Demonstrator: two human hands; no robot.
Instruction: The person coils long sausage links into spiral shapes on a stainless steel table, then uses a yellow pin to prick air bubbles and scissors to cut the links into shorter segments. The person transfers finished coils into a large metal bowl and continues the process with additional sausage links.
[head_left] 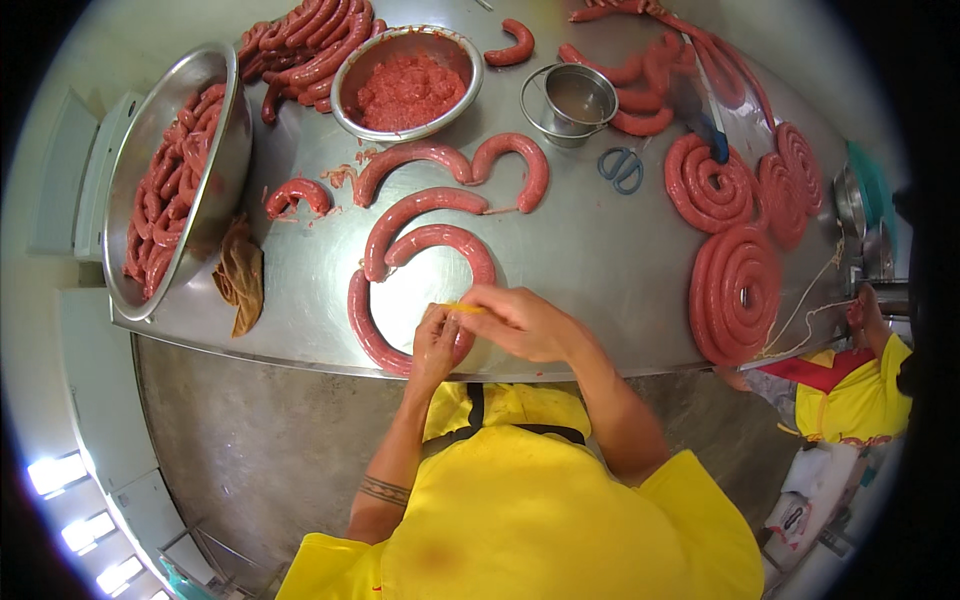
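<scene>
My left hand is closed, its fingers pinched together over a sausage near the table's front edge. What lies between its fingers is hidden. My right hand comes in from the right, closed on a thin yellow strip-like thing that reaches across to the left fingertips. The sausage under my hands curves round to both sides of them. Just beyond it, another thick red sausage link lies bent, and farther back a joined pair arches. Left of these rests a short piece of sausage with meat scraps.
On the metal table stand a large bowl of sausages, a bowl of ground meat and a small metal pot. Scissors, a brown cloth and coiled sausages lie about. Another person's yellow sleeve shows right.
</scene>
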